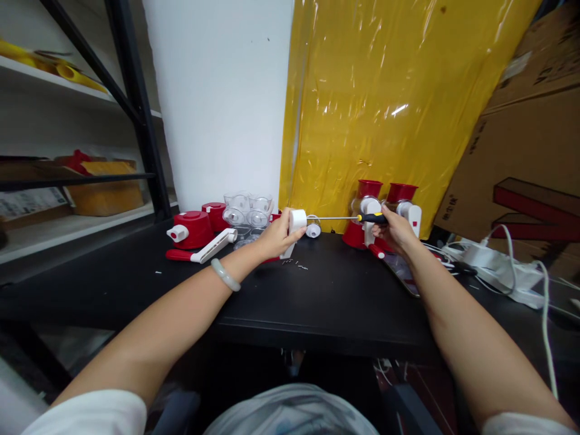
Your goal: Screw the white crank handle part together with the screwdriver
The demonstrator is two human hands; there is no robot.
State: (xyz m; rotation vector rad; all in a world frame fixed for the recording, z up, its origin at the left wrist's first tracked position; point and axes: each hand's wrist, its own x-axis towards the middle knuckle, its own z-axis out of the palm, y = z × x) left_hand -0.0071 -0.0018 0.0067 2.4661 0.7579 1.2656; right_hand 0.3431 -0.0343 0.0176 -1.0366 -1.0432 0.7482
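My left hand [278, 234] is closed around a white plastic part [298, 219], held upright just above the table. In my right hand [394, 226] is a screwdriver [371, 217] with a black and yellow handle. Its metal shaft points left, level, with the tip close to the white part; whether it touches cannot be made out. Several small screws [301, 266] lie scattered on the table below my left hand. Behind the shaft sits a small clear and white round piece [313, 228]. A white crank handle with a red grip [211, 248] lies left of my left hand.
Red housings [193, 229] and stacked clear plastic cups [248, 211] stand at the left back of the black table [181, 302]. Two red and white rotary graters [368, 205] stand behind my right hand. White power strips and cables [502, 266] crowd the right side.
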